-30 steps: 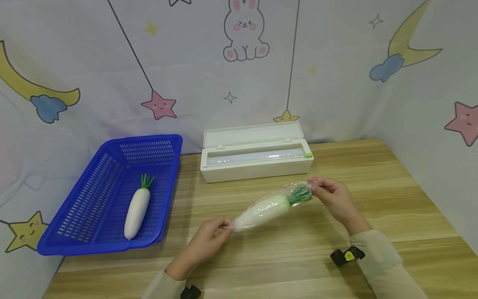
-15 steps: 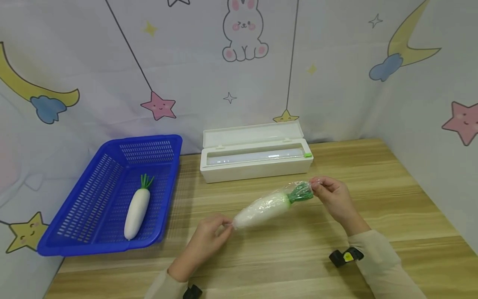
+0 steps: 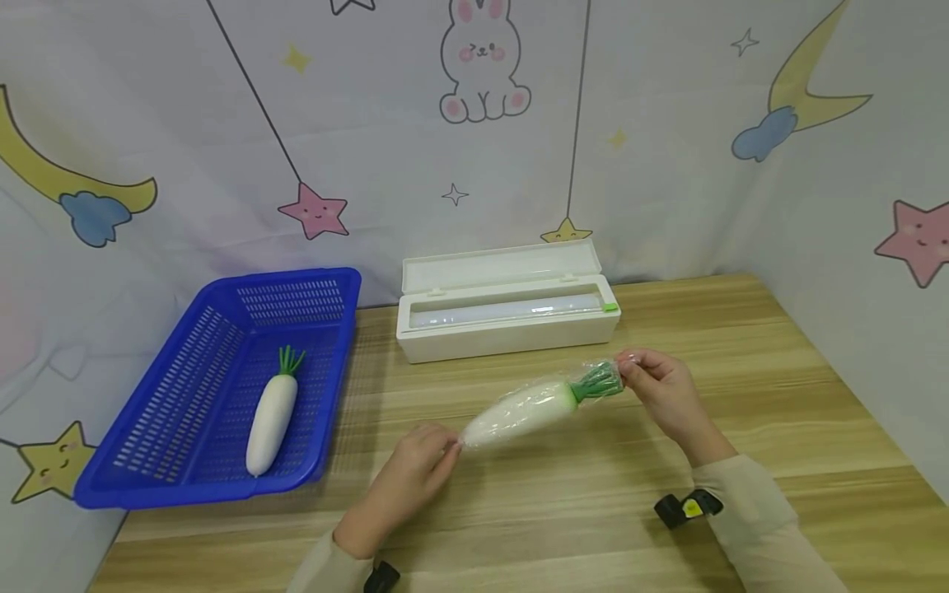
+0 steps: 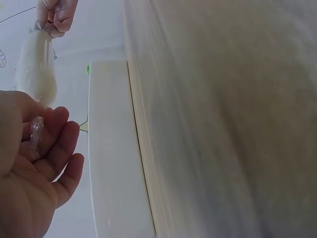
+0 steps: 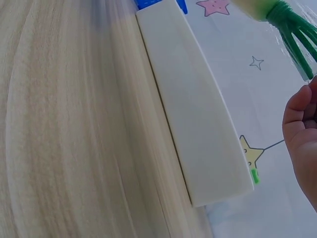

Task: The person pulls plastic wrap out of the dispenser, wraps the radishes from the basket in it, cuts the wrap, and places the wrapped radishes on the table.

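Note:
A white radish (image 3: 522,412) with green leaves (image 3: 596,380) hangs above the table, wrapped in clear, shiny plastic film. My left hand (image 3: 415,469) pinches the film at the radish's narrow tip. In the left wrist view a twisted end of film (image 4: 35,133) shows between the thumb and fingers of that hand. At the leafy end, my right hand (image 3: 663,395) pinches the gathered film between thumb and fingers. The right wrist view shows the leaves (image 5: 292,37) just beyond those fingertips. A second, unwrapped radish (image 3: 272,424) lies in the blue basket (image 3: 326,436).
Behind the hands stands a white box (image 3: 511,338) with its lid (image 3: 504,268) raised and a roll of film (image 3: 504,310) inside. A small green piece (image 3: 610,307) sits at its right end. The wooden table (image 3: 549,527) meets a patterned cloth backdrop (image 3: 385,107).
The wrapped radish has turned slightly between my hands, and its tip end has risen a little. Both hands keep their pinch on the film with only small movements.

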{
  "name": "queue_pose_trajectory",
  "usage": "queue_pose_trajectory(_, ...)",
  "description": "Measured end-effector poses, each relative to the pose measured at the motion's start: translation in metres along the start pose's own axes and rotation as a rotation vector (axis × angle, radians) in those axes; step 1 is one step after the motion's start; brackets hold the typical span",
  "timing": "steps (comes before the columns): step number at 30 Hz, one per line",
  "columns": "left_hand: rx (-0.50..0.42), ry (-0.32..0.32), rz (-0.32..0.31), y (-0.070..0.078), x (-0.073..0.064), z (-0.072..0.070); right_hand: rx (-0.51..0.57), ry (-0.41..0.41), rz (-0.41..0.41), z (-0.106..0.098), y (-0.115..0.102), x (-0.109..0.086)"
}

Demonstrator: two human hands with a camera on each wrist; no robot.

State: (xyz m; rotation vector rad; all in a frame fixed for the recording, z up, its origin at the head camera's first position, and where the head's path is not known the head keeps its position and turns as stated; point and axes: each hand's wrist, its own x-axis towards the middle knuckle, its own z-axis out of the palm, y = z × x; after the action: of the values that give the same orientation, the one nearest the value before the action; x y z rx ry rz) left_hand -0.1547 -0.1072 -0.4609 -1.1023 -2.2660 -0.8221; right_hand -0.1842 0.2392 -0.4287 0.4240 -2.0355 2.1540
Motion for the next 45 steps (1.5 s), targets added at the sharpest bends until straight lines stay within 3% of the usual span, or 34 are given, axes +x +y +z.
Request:
queue_pose_trajectory(5, -0.034, -0.07, -0.06, 0.002, -0.002, -0.0012, -0.058, -0.002, -0.004, -0.001, 0.0024, -0.0001)
queue_pose_trajectory(12, -0.225, -0.149, -0.161, 0.0043, -0.0027, -0.0023, -0.11, 0.023, 0.001, 0.0004, 0.0014, -0.0006)
queue_pose_trajectory(16, -0.272, -0.167, -0.242, 0.005, -0.0035, -0.0034, -0.119, 0.033, 0.027, 0.0006, -0.0004, -0.0005)
queue_pose_trajectory(19, -0.268, -0.138, -0.278, 0.0053, -0.0041, -0.0034, -0.053, 0.026, 0.06, 0.0004, -0.0019, -0.0003)
queue_pose_trajectory(23, -0.246, -0.066, -0.249, 0.0024, -0.0062, -0.0008, 0.071, 0.011, 0.084, 0.0012, -0.0034, 0.0003)
queue_pose_trajectory(31, -0.236, 0.005, -0.143, -0.0013, -0.0068, 0.003, 0.138, 0.018, 0.089, 0.0034, -0.0025, -0.0003)
queue_pose_trajectory(39, -0.104, 0.0, -0.185, 0.0017, -0.0055, 0.001, 0.168, 0.035, 0.1, 0.0034, -0.0014, 0.0003)
queue_pose_trajectory(42, -0.132, -0.016, -0.188, 0.0023, -0.005, 0.0005, 0.213, 0.045, 0.094, 0.0034, -0.0008, 0.0008)
queue_pose_trajectory(45, -0.238, -0.021, -0.18, 0.0013, -0.0057, 0.002, 0.249, 0.057, 0.092, 0.0032, -0.0006, 0.0008)
